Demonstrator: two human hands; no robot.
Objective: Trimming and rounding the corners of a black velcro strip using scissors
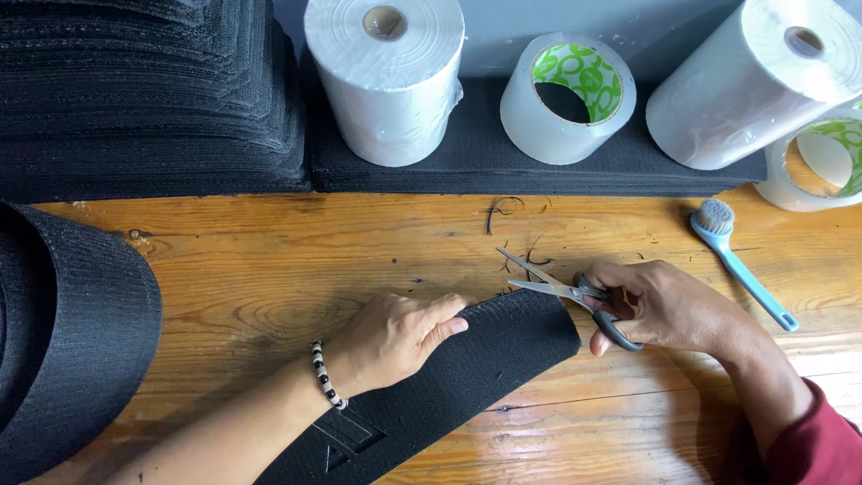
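The black strip [449, 382] runs diagonally under the flat, pressing left hand [395, 337], its end toward the open scissors [561, 289] gripped by the right hand [669, 310].

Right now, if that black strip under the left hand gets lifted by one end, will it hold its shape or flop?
The black strip would probably sag: its end by the scissors curls over, which suggests flexible woven fabric. It looks light for its size, thin like the stacked sheets. Its textured face likely grips the wooden table rather than sliding; the left hand pins it flat.
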